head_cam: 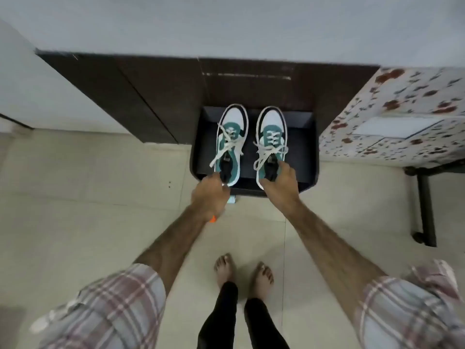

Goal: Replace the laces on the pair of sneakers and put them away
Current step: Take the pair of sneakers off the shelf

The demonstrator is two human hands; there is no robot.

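Person stands barefoot on the tiled floor [88, 197], facing a dark brown cabinet [151, 91] set against the wall. Both arms reach forward and down, plaid sleeves rolled back to the elbow.

Left hand [210, 195]: fingers curled round the heel end of the left sneaker [230, 144], gripping at the collar. A small orange object [213, 219] shows at the underside of this wrist; cannot tell what it is.

Right hand [279, 183]: fingers curled into the heel opening of the right sneaker [270, 144], thumb on the inner side of the collar, gripping it.

Sneakers: white and teal with dark toe trim, toes pointing away from the person toward the cabinet. They sit side by side, apart, over a dark open shoe box [308, 147] standing on the floor at the foot of the cabinet. Cannot tell whether the soles touch the box bottom or are held just above it.

Laces [227, 143]: pale, threaded through both shoes. On each shoe the ends hang loose toward the heel.

To the right of the box: a surface covered in a floral-print cloth [402, 117], with a black metal leg [425, 205] below it.
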